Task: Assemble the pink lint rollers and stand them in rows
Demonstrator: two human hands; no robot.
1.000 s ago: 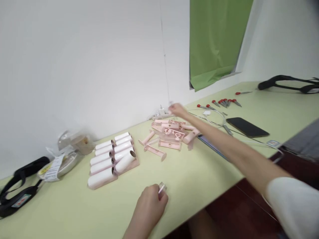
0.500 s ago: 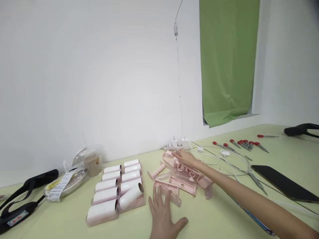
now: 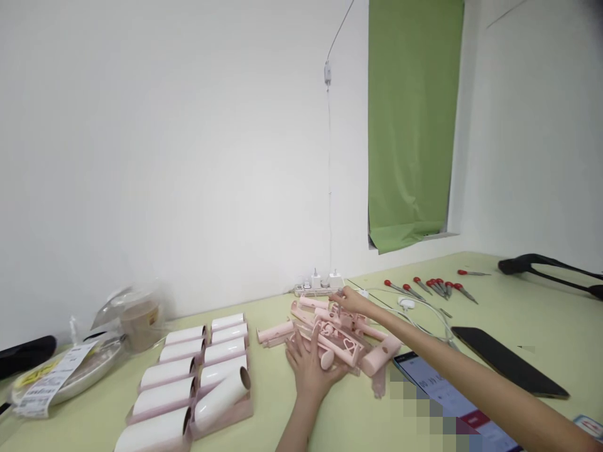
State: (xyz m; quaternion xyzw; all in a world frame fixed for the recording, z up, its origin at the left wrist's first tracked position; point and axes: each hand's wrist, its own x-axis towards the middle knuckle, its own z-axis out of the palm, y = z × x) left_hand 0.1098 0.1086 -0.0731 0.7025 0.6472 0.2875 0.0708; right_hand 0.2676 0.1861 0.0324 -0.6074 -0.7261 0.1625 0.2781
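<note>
A loose heap of pink plastic pieces (image 3: 336, 342), some half-tube shaped and one with a heart cut-out, lies at the middle of the table. My left hand (image 3: 308, 367) rests against its near left side, fingers spread over the pieces. At the far side, my right hand (image 3: 353, 302) reaches over the heap with its fingers stretched out to the left; its fingertips are partly hidden among the pieces. To the left, white rolls (image 3: 167, 398) lie in two columns on pinkish clear holders. One roll (image 3: 221, 398) sits tilted across its holder.
Behind the heap is a power strip (image 3: 313, 289) with chargers and white cables. Several red-ended tools (image 3: 438, 285), a dark flat device (image 3: 509, 361) and a lit phone (image 3: 452, 402) lie to the right. A bagged cup (image 3: 140, 323) and a wrapped bowl (image 3: 59, 376) stand at the left.
My left hand has moved up and forward onto the heap, and the pink pieces now lie closer together. My right hand stays at the far side. The view has shifted, showing the phone screen.
</note>
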